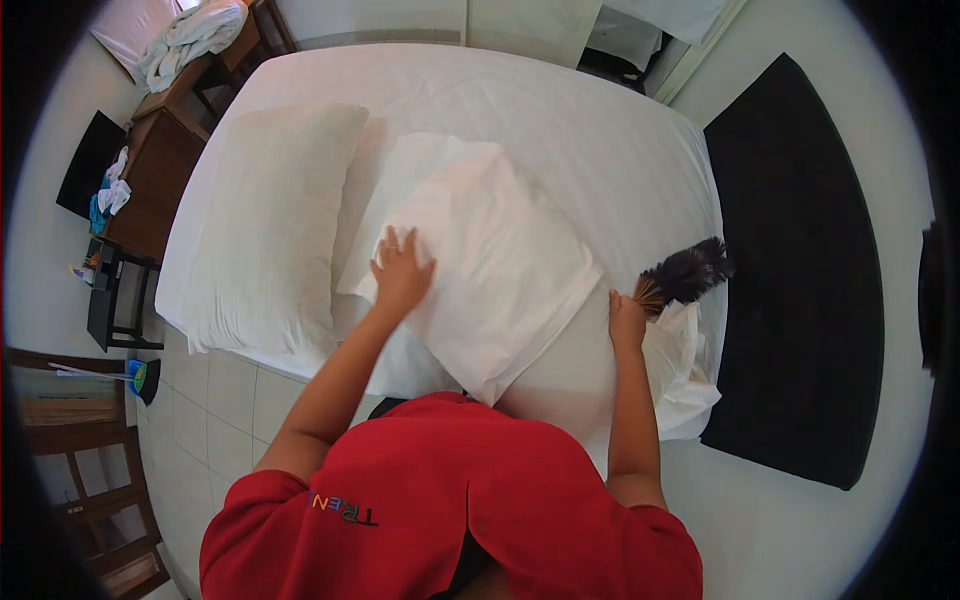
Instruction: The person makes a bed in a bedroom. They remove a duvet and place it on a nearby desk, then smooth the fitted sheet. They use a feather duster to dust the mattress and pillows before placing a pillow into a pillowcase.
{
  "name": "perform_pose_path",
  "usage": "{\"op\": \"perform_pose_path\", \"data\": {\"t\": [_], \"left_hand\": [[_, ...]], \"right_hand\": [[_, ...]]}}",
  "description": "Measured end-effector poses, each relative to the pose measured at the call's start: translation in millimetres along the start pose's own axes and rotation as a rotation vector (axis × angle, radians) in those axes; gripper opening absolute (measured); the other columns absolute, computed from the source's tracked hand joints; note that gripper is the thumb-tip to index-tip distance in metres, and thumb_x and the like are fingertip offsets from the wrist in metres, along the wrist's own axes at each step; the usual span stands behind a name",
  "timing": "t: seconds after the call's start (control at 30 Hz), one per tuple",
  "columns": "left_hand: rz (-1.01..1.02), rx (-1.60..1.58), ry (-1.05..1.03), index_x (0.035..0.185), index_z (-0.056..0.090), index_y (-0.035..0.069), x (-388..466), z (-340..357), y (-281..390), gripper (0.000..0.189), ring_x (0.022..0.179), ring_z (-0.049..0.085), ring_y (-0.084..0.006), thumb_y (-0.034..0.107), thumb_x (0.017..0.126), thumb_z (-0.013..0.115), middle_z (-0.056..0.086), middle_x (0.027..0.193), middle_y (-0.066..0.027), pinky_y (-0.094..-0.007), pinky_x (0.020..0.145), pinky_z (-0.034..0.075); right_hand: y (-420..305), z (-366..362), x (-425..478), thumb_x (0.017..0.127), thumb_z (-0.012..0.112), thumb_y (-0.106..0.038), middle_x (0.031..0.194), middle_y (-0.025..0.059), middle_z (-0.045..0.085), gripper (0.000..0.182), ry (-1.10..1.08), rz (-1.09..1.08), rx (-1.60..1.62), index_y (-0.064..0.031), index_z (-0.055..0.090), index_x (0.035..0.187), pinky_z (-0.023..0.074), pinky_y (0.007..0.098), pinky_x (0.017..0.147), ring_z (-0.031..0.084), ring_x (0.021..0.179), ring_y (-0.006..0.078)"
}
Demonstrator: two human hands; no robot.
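My left hand [403, 274] rests with its fingers spread on a white pillow-like item in loose white fabric [487, 232], which lies slantwise on the bed. Further right, my right hand [627, 321] is curled beside the base of a dark feather duster [686, 271]; whether it grips the duster or white fabric cannot be told. Crumpled white cloth [679, 367] lies just right of that hand. A plump white pillow [274, 225] is to the left of my left hand. Under these things is the white-sheeted mattress [600, 157].
A black headboard-like panel [795, 285] stands along the right wall. At the left are a wooden desk [161, 180] with bunched cloths, a small black table [112, 311] and a broom [142, 379] on the tiled floor. A bundled white cover [191, 41] lies at the upper left.
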State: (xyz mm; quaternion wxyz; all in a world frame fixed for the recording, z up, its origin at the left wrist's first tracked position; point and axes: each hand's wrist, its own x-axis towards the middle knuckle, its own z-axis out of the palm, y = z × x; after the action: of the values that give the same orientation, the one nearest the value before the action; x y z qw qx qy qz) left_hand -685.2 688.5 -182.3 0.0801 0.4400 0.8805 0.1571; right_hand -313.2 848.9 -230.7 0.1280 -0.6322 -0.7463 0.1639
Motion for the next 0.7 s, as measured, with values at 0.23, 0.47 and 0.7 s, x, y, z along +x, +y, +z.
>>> {"op": "perform_pose_path", "data": {"t": [0.23, 0.47, 0.7], "left_hand": [[0.728, -0.302, -0.278, 0.127, 0.050, 0.014, -81.5, -28.2, 93.5, 0.066, 0.140, 0.021, -0.0376, 0.049, 0.075, 0.070, 0.034, 0.147, -0.0148, -0.0650, 0.108, 0.009], [0.632, -0.117, -0.280, 0.121, 0.054, 0.009, -76.4, -13.8, 99.6, 0.058, 0.136, 0.027, -0.0371, 0.040, 0.075, 0.070, 0.040, 0.141, -0.0159, -0.0654, 0.105, 0.014], [0.144, -0.939, -0.576, 0.101, 0.066, 0.003, -47.3, -32.6, 68.4, 0.021, 0.080, 0.063, -0.0159, 0.017, 0.087, 0.064, 0.068, 0.096, -0.0059, -0.0292, 0.073, 0.049]], "right_hand": [[-56.5, -39.9, 34.7, 0.083, 0.065, -0.010, 0.110, 0.0107, 0.063, 0.032, -0.020, -0.528, 0.409, -0.0113, 0.063, 0.114, 0.0459, 0.0357, 0.087, 0.055, 0.108, 0.0244], [-92.7, -80.4, 76.0, 0.077, 0.065, -0.004, 0.098, 0.0105, 0.068, 0.020, -0.546, -0.440, 0.395, -0.0024, 0.068, 0.097, 0.0458, 0.0322, 0.088, 0.062, 0.095, 0.0204], [-130.5, -138.2, 80.5, 0.079, 0.069, -0.013, 0.090, 0.0113, 0.069, 0.018, -0.743, -0.544, 0.111, -0.0010, 0.067, 0.093, 0.0465, 0.0305, 0.084, 0.063, 0.088, 0.0202]]}}
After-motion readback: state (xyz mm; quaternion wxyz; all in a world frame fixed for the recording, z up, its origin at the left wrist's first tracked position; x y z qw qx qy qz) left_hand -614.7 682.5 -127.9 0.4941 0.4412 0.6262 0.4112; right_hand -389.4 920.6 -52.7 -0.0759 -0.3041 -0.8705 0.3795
